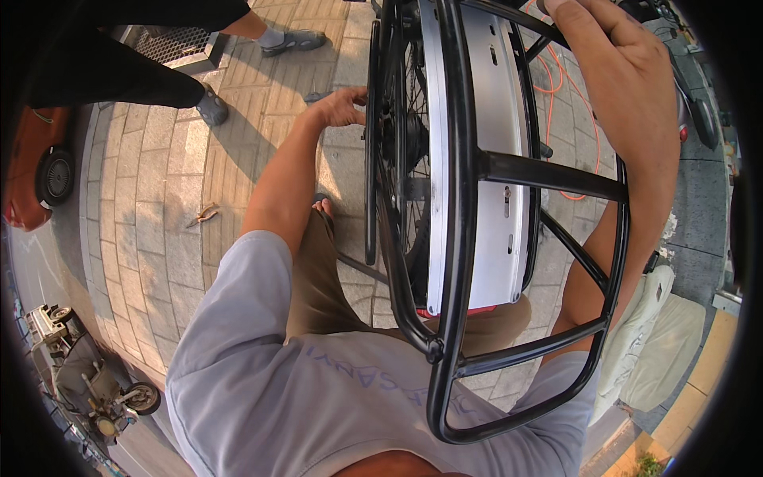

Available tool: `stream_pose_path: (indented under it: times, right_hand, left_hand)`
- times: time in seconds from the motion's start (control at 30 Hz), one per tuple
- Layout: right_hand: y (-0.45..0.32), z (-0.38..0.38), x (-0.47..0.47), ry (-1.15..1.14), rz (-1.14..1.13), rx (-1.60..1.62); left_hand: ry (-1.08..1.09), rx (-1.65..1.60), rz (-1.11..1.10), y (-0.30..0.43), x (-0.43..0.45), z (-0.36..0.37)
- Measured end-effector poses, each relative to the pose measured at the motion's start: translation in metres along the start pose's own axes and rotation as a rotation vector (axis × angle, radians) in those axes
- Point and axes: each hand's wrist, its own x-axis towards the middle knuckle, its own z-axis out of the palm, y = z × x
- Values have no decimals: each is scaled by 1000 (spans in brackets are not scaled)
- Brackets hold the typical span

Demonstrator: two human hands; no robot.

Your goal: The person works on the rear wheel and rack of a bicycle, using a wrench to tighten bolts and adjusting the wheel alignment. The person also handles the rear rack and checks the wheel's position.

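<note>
In front of me stands the rear of a bicycle with a black tubular rack (462, 197). A silver metal box (492, 238) with slots sits within the rack's frame, beside the spoked rear wheel (411, 137). My left hand (343, 108) is at the outer left side near the wheel hub, its fingertips partly hidden behind a black tube. At the top right, my right hand (614, 36) reaches over the rack's far bar, with its fingertips cut off by the picture's edge; what they touch is unclear. A pair of pliers (204, 216) lies on the paving to the left.
Another person's feet in grey clogs (293, 42) stand at the upper left, near a metal mesh crate (173, 47). An orange hose or cable (596, 137) loops on the right. Parked at left are an orange car (36, 161) and a motorized three-wheeler (89, 381).
</note>
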Motion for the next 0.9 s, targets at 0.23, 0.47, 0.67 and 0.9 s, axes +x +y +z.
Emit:
stream_pose_path:
  times: [0.23,0.47,0.67,0.9]
  right_hand:
    - [-8,-1,-3,21,-53,-100]
    - [1,-4,-1,-5,-43,-28]
    - [-3,1,-1,25,-89,-78]
    - [0,3,-2,46,-81,-89]
  left_hand:
    - [-47,1,103,-9,1,-5]
    - [26,234,146,25,-18,5]
    - [93,308,158,15,-21,-1]
    - [62,277,123,28,-25,2]
